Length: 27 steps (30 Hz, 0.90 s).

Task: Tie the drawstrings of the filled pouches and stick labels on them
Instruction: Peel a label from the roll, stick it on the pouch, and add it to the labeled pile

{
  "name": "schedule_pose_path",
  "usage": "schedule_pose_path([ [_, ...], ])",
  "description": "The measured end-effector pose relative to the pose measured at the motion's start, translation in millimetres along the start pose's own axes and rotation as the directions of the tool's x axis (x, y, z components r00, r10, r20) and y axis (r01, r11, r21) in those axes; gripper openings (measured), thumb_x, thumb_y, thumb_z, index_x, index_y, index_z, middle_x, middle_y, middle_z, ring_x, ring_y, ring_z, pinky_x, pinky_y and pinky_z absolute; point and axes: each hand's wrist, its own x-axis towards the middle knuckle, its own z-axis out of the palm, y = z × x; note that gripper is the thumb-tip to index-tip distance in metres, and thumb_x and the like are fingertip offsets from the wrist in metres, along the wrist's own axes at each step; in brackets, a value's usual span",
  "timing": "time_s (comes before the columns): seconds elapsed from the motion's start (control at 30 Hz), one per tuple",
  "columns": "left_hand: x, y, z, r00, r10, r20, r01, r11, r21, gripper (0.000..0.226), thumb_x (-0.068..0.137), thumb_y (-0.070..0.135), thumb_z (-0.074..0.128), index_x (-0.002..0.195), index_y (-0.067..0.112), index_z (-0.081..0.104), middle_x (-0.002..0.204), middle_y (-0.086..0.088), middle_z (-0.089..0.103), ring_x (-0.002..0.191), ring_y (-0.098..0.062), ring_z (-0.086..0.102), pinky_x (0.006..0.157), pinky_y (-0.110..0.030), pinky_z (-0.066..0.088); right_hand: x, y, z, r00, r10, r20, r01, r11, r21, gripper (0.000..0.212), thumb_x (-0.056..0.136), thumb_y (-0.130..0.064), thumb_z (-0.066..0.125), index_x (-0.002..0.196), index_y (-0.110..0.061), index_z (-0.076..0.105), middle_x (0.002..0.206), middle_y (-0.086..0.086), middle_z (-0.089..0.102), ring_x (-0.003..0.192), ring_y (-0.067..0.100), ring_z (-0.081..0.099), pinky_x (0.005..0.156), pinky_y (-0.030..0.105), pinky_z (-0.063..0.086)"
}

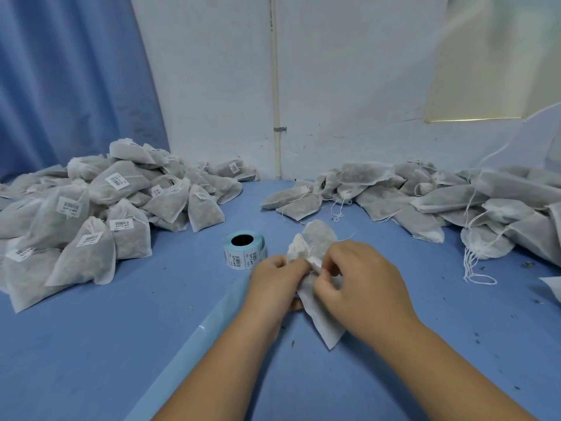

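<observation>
The pouch [319,238] is held over the surface [121,329], just beside the label roll [244,251]. My left fingers [292,266] grip its gathered neck. My right fingers [328,281] pinch a white bit [315,264] there; whether it is label or string I cannot tell. If my left grip slackens, the neck could reopen and spill filling.

The table [91,344] is plain mid-blue, flecked with dark crumbs [529,264] towards its right edge. The pouches [82,259] at its far left corner are pale grey-white fabric over darker grey filling, with white labels [69,206] printed with black barcodes; the held pouch [318,235] matches. The label roll [244,252] has pale blue liner and a black core. The drawstrings [469,262] are white. The curtain [60,86] is blue, the wall [212,86] white.
</observation>
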Motion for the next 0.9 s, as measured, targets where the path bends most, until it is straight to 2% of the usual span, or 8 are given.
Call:
schedule_pose_path([
  [0.1,-1.6,0.9,-0.7,1.000,0.008,0.022,-0.008,1.000,0.014,0.004,0.084,0.007,0.062,0.087,0.008,0.061,0.075,-0.013,0.056,0.071,-0.023,0.055,0.070,-0.040,0.053,-1.7,-0.3,1.6,0.999,-0.019,0.032,0.017,0.997,0.076,0.003,0.079,-0.021,0.059,0.082,-0.023,0.060,0.081,-0.010,0.055,0.081,0.013,0.048,0.066,0.029,0.038],
  [0.23,-3.8,4.0,-3.1,0.997,0.017,0.071,-0.018,1.000,0.017,0.012,0.085,0.004,0.056,0.074,0.008,0.061,0.070,-0.012,0.058,0.066,-0.023,0.054,0.063,-0.035,0.048,-1.5,0.3,3.4,0.998,-0.011,0.060,0.004,0.993,0.122,0.008,0.079,-0.017,0.057,0.084,-0.021,0.063,0.083,-0.009,0.057,0.083,0.014,0.049,0.069,0.031,0.042],
  [0.37,-4.5,8.0,-5.5,0.988,-0.012,0.153,0.019,0.999,-0.046,0.020,0.086,0.004,0.049,0.080,0.002,0.068,0.078,-0.016,0.068,0.075,-0.026,0.064,0.074,-0.040,0.055,0.1,3.3,2.3,0.996,0.006,0.093,-0.015,0.995,0.095,0.012,0.081,-0.020,0.054,0.087,-0.020,0.064,0.086,-0.007,0.058,0.088,0.015,0.050,0.074,0.033,0.043],
  [0.53,-5.5,7.0,-4.8,0.994,-0.014,0.108,0.017,1.000,-0.026,0.017,0.086,0.001,0.046,0.088,0.000,0.063,0.083,-0.020,0.059,0.079,-0.027,0.055,0.072,-0.038,0.046,-1.2,-0.7,0.1,0.984,-0.027,0.178,0.006,0.993,0.119,0.036,0.075,-0.040,0.042,0.091,-0.021,0.068,0.087,-0.008,0.055,0.088,0.014,0.049,0.077,0.032,0.042],
  [0.63,-4.8,8.4,-6.1,0.995,-0.023,0.094,0.029,0.998,-0.058,0.014,0.089,0.005,0.048,0.091,0.003,0.061,0.084,-0.020,0.053,0.081,-0.028,0.049,0.073,-0.041,0.038,-2.8,-2.6,-0.9,0.978,-0.069,0.199,0.039,0.988,0.150,0.038,0.076,-0.046,0.042,0.092,-0.024,0.069,0.086,-0.009,0.053,0.087,0.012,0.048,0.080,0.032,0.042],
  [0.77,-4.4,8.2,-10.6,0.988,0.025,0.155,-0.012,0.997,-0.081,0.023,0.096,0.020,0.058,0.085,0.004,0.071,0.082,-0.015,0.067,0.079,-0.026,0.063,0.077,-0.036,0.049,-3.6,0.9,-1.3,0.975,-0.112,0.194,0.056,0.960,0.275,0.027,0.083,-0.038,0.053,0.098,-0.027,0.073,0.087,-0.010,0.057,0.089,0.009,0.049,0.084,0.026,0.039],
  [0.83,-4.8,6.8,-12.1,0.986,0.045,0.158,-0.036,0.998,-0.058,0.025,0.097,0.020,0.059,0.085,0.002,0.071,0.081,-0.015,0.068,0.075,-0.025,0.061,0.069,-0.033,0.050,-2.1,1.0,-1.8,0.990,-0.006,0.140,-0.063,0.874,0.482,0.016,0.084,-0.027,0.060,0.085,-0.025,0.075,0.081,-0.010,0.063,0.085,0.005,0.054,0.077,0.017,0.040],
  [0.9,-5.7,6.8,-13.0,0.989,0.045,0.143,-0.037,0.998,-0.055,0.022,0.097,0.014,0.058,0.093,-0.004,0.071,0.092,-0.021,0.071,0.080,-0.030,0.065,0.076,-0.038,0.053,2.1,3.5,-1.1,0.978,0.181,0.106,-0.207,0.752,0.626,0.013,0.084,-0.018,0.066,0.077,-0.025,0.074,0.080,-0.012,0.067,0.079,0.001,0.059,0.068,0.010,0.040],
])
